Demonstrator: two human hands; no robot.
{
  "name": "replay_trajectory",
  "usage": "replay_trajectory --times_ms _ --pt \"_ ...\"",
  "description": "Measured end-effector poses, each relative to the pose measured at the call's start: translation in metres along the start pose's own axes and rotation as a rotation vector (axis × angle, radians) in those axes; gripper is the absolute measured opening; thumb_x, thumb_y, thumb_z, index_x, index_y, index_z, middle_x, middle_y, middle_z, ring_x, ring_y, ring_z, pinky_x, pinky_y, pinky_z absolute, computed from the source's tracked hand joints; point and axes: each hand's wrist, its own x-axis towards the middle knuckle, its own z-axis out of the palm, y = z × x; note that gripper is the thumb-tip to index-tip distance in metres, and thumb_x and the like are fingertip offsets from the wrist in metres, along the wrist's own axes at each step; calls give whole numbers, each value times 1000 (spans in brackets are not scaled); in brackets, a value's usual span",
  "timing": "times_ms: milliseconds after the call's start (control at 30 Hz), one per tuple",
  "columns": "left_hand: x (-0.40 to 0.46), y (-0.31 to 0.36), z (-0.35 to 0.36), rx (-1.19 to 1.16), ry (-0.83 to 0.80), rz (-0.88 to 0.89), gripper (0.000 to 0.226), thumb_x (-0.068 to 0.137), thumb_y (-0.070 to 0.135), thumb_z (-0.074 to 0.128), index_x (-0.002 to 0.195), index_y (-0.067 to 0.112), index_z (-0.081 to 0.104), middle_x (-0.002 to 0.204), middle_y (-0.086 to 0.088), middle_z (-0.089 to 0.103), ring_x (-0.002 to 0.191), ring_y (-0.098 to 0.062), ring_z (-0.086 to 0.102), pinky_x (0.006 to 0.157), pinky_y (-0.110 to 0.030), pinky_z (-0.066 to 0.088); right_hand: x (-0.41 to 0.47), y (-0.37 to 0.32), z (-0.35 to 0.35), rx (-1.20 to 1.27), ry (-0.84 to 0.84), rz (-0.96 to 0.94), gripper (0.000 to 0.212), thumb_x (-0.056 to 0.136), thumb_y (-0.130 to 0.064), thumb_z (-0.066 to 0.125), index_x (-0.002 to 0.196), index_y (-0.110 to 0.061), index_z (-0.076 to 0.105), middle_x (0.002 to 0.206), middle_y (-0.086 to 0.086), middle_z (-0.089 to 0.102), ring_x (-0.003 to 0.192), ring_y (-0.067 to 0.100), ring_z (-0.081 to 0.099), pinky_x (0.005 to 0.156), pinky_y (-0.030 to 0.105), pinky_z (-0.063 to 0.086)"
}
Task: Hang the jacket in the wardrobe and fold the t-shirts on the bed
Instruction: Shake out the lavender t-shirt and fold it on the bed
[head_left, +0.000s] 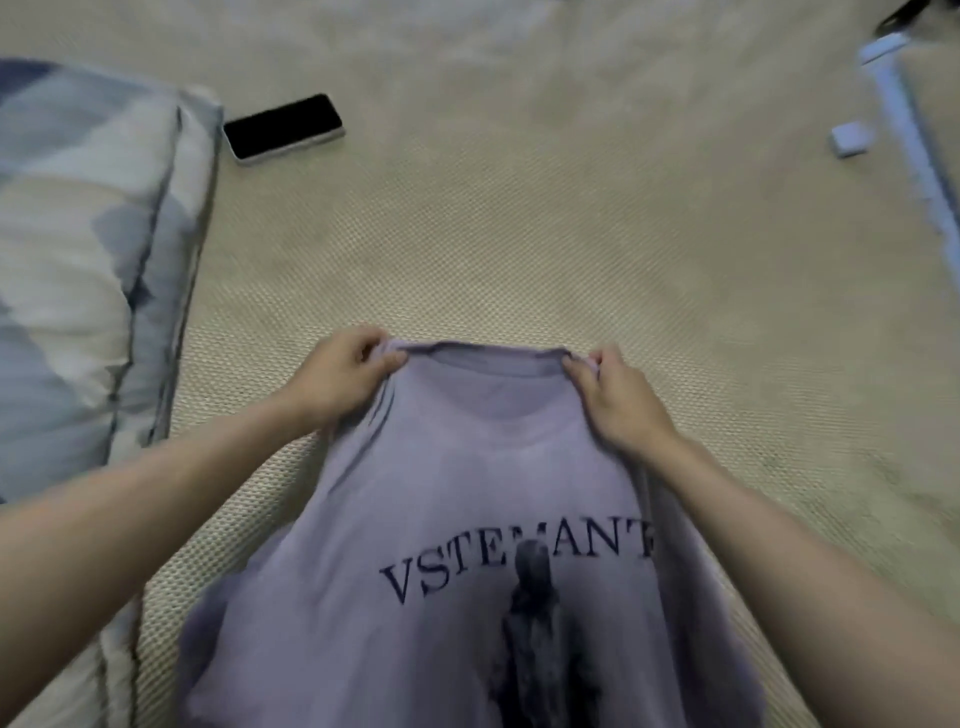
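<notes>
Left hand (340, 374): pinches the left shoulder of the t-shirt (467, 499) beside the collar. Right hand (615, 395): pinches the right shoulder likewise. T-shirt: lilac, dark lettering and figure print face up, stretched between both hands over the beige bed (519, 234). Phone (283, 127): black, near the pillow (78, 249) at left. Small white box (849, 139): far right.

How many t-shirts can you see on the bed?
1. A purple printed t-shirt lies near the bottom middle of the bed, held at its shoulders by the left hand and right hand. Others may lie outside the view.
</notes>
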Motion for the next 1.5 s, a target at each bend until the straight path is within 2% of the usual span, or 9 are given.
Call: replay_trajectory --times_ms 233,333,500,600,700,1000,1200,1367,1500 --pt "101 10 8 -27 177 -115 23 94 39 67 95 16 66 90 -2 64 87 -21 59 70 -29 40 112 -2 -18 20 108 40 53 94 -67 51 88 -15 51 78 1 57 76 25 54 71 36 37" --pt "93 4 4 -161 129 -174 48 82 55 74 109 18 59 99 3 64 89 -15 60 70 -31 47 94 8 -35 170 -129 148 83 72 -87 59 99 -10 74 94 2 77 87 22 72 86 37 57" --pt "42 2 -1 -33 7 -224 74 75 50 84 126 15 44 114 -2 57 99 -18 59 81 -38 52 50 58 -69 415 -604 321 65 85 -62 69 121 -8 72 119 11 75 112 30 71 107 47 49" --pt "16 24 35 671 245 104 54 90 34 60 134 9 44 135 -18 49 121 -38 49 107 -58 34 32 86 -86 380 -782 426 48 92 -41 71 124 -5 71 126 10 72 121 27 67 112 44 45" --pt "-21 70 106 737 158 531 56 91 29 53 142 8 47 151 -16 44 140 -33 37 117 -65 15 12 109 -96 285 -896 462 34 88 -17 78 117 0 73 125 15 72 122 30 66 108 38 48" --pt "-54 93 227 679 -52 438 68 100 48 36 160 18 23 168 -2 16 155 -21 17 118 -66 12 -26 173 -104 238 -18 274 34 93 -32 71 74 -5 66 62 1 56 60 17 50 53 27 37" --pt "-56 88 224 718 0 452 71 103 55 24 162 17 10 169 -1 7 156 -18 7 121 -62 2 -76 185 -118 141 -514 501 33 71 -44 91 69 -17 72 69 -8 72 64 10 66 63 24 46" --pt "-58 80 225 753 -34 443 72 102 58 18 162 19 11 169 0 8 156 -18 7 122 -62 2 -101 221 -116 531 7 573 33 81 -21 85 93 8 72 79 14 65 69 23 60 57 29 53" --pt "-60 85 221 724 -31 438 72 102 59 13 162 20 4 170 0 3 156 -17 1 122 -59 -5 -111 211 -99 882 71 628 35 83 -11 82 111 3 66 101 19 72 79 25 72 63 27 62"
